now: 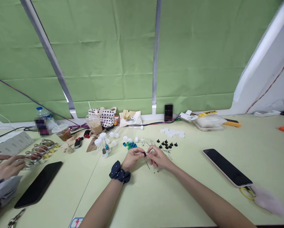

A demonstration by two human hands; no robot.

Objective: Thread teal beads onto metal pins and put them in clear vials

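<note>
My left hand (130,160), a dark dotted scrunchie (119,172) round its wrist, is closed in a pinch on a thin metal rod (134,153). Fingertip to fingertip with it, my right hand (158,157) pinches a small black piece (145,154). Another thin rod (147,164) slants down from between the hands. Just beyond them lie several loose thin wires (167,151), blue and green shiny beads (132,145) and black flanged caps (166,146). Fingers partly hide the held parts.
White-capped clear tubes (105,152) stand left of the beads, with white caps (172,132) farther back. Phones lie at right (227,167) and left (39,183). A co-worker's hand (8,167) touches glass ornaments (35,155). Drink cups (94,125) stand behind.
</note>
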